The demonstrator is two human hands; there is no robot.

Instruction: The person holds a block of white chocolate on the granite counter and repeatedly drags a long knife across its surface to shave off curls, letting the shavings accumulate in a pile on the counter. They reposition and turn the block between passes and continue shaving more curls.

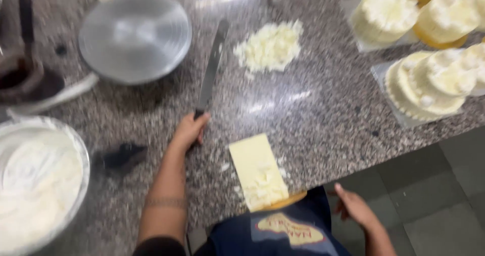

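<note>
Grey speckled granite counter [313, 114]. Round metal turntable [135, 36] at the back left, metal bowl of white cream [38, 180] front left. Pile of white shavings [270, 46] mid-counter. White frosted round cakes [429, 49] clustered right.

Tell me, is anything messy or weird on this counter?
A bit messy. White shavings lie heaped loose on the granite counter in a pile, with crumbs scattered around the pale slab. The slab's near end pokes over the counter edge. The left hand grips a long knife.
</note>
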